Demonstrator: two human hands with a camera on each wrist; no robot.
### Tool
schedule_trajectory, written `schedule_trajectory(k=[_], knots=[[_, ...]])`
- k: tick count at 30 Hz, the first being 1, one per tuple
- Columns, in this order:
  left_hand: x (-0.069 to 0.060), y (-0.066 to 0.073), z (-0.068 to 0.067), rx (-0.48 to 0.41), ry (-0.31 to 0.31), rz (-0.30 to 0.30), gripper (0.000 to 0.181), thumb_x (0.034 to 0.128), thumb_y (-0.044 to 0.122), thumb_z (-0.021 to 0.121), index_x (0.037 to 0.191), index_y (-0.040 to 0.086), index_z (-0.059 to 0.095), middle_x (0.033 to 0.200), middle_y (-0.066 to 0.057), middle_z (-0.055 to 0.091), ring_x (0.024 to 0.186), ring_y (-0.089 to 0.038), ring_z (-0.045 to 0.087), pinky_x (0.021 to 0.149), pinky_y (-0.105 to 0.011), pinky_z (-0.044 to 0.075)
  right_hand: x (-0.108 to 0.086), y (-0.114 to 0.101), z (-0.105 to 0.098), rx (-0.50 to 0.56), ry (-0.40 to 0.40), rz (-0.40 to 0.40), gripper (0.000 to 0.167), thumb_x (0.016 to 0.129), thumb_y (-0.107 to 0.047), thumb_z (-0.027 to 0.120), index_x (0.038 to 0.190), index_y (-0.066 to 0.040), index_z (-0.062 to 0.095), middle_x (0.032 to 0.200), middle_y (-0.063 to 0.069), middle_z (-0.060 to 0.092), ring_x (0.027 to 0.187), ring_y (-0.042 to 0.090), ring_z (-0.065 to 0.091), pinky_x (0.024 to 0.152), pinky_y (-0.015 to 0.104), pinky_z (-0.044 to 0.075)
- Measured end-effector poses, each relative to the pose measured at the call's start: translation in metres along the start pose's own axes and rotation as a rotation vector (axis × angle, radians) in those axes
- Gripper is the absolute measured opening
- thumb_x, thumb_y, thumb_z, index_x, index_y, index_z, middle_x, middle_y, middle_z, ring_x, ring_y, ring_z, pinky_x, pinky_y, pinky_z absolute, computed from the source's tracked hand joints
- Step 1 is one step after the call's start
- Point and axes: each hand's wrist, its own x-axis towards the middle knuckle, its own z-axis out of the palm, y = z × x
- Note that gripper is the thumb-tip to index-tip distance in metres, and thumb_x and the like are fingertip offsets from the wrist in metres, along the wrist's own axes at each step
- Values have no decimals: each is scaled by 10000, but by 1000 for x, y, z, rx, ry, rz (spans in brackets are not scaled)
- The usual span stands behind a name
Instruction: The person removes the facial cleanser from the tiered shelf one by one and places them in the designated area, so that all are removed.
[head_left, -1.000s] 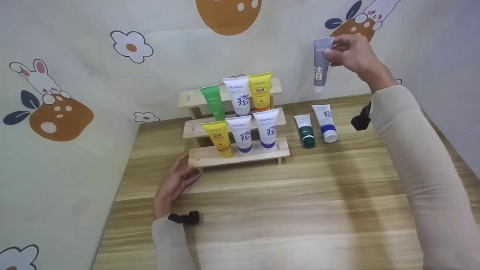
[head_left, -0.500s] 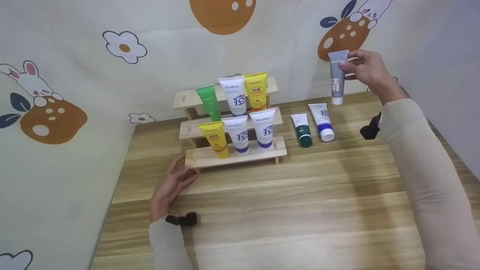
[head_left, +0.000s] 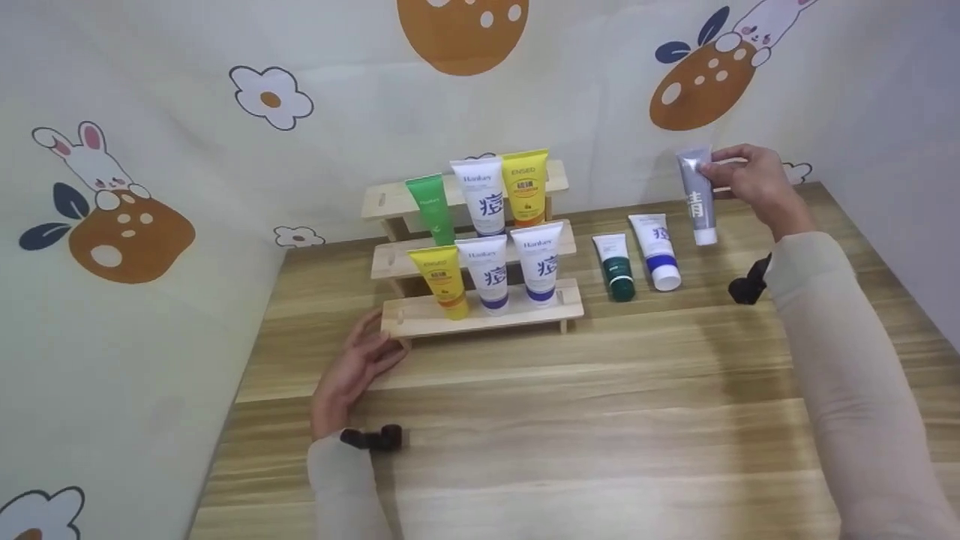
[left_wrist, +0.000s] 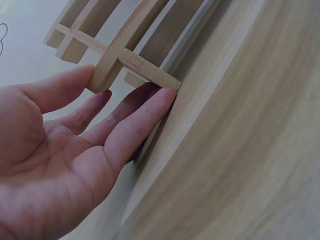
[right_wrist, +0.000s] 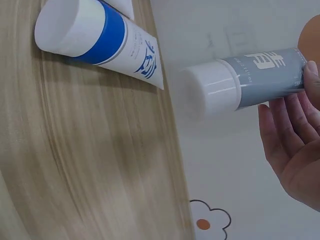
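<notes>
With 12 o'clock toward the far wall, the bare wood tabletop (head_left: 570,450) lies nearest, and at 8 o'clock the left hand (head_left: 358,367) reaches in. Its fingers are apart and nearly straight, tips touching the left end of the three-tier wooden rack (head_left: 411,319).

On the rack's front tier, from 9 toward 3 o'clock, stand a yellow tube (head_left: 441,283) and two white tubes (head_left: 484,274); on the middle tier behind are a green tube (head_left: 430,210), a white tube with blue lettering (head_left: 480,196) and another yellow tube (head_left: 526,187), all with crimped ends up.

At 3 o'clock from the rack, a dark-green-and-white tube (head_left: 615,268) and a blue-banded white tube (head_left: 655,253) stand cap-down, near each other.

Farther off, between 2 and 3 o'clock, the right hand (head_left: 754,182) has thumb and fingers clamped on the upper part of a silver-gray tube (head_left: 697,191). That tube's long axis is near upright: its flat end points just short of 12, its white cap (head_left: 706,237) just short of 6, lettering facing the head camera. I cannot tell whether the cap meets the table.

Beyond hangs the wall cloth (head_left: 360,45), printed with rabbits, flowers and orange fruit.
</notes>
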Motion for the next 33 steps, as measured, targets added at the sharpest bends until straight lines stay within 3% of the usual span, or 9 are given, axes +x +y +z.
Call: schedule_trajectory(k=[4, 11, 18, 26, 29, 33], knots=[[1, -2, 1, 5, -7, 5, 585, 1046, 76, 458, 1581, 132, 226, 1320, -126, 556, 1193, -259, 615, 1103, -438, 519, 3, 16, 0, -14, 24, 10, 629, 901, -508, 663, 1369, -128, 481, 1224, 33, 548, 1108, 185, 625, 973, 263, 584], [1, -3, 0, -22, 18, -9, 559, 1048, 63, 445, 1569, 147, 259, 1325, -140, 546, 1178, -243, 625, 1093, -444, 527, 7, 37, 1, -6, 28, 43, 682, 878, -550, 666, 1401, -153, 482, 1277, 45, 551, 1129, 184, 612, 1129, 435, 496], [-1, -2, -2, -9, 22, -26, 586, 1056, 83, 447, 1588, 154, 213, 1444, -205, 468, 1209, -229, 612, 1105, -439, 518, 15, 57, 9, 19, 27, 51, 678, 913, -482, 668, 1432, -80, 499, 1310, 99, 556, 1027, 105, 626, 879, 236, 618], [0, -1, -1, 5, 9, -26, 593, 1056, 89, 439, 1594, 170, 204, 1534, -245, 366, 1277, -270, 568, 1124, -442, 501, 24, 71, 19, 13, 11, 130, 723, 927, -521, 637, 1494, -113, 451, 1514, 153, 423, 1288, 243, 481, 1153, 416, 465], [0, 0, -2, 7, 4, -24, 594, 1058, 91, 433, 1597, 172, 196, 1551, -236, 349, 1302, -282, 547, 1128, -443, 498, 26, 75, 20, 16, 6, 148, 725, 929, -528, 630, 1507, -134, 441, 1540, 153, 401, 1320, 255, 455, 1179, 430, 437], [-1, 0, -1, -14, 7, -24, 590, 1057, 76, 422, 1595, 171, 200, 1563, -223, 332, 1310, -297, 534, 1131, -452, 495, 27, 81, 22, 40, 2, 177, 713, 927, -525, 630, 1499, -137, 453, 1496, 128, 444, 1256, 211, 493, 1095, 347, 499]])
